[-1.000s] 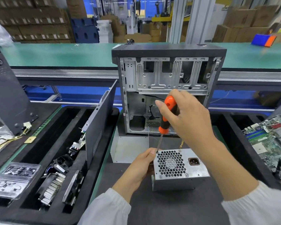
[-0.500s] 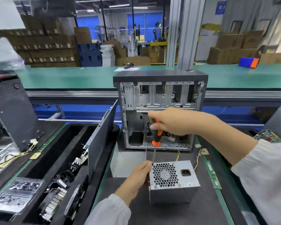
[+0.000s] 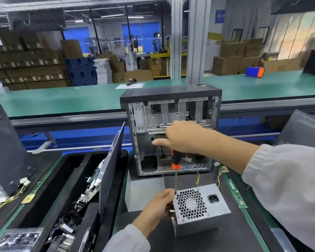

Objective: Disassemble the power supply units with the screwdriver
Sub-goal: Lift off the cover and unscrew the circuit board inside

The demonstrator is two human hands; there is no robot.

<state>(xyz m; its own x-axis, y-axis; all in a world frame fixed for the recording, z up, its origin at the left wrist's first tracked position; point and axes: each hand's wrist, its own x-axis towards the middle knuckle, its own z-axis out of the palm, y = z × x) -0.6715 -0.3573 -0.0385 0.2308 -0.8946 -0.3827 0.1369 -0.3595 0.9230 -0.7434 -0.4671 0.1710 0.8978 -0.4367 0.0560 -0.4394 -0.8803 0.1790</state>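
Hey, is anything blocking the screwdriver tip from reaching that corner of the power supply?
Nothing visible does. The screwdriver, held by the right hand, already has its tip at the top left corner of the power supply. The left hand holds that side beside the tip, not across it.

A silver metal power supply unit (image 3: 200, 206) sits on the dark mat of the table (image 3: 225, 239), its top face bearing a honeycomb fan grille and a black power socket. A screwdriver (image 3: 175, 166) with an orange-and-black handle stands nearly upright, its thin steel shaft pointing down, the tip at the unit's far left corner. Thin coloured wires trail from the unit's far side.
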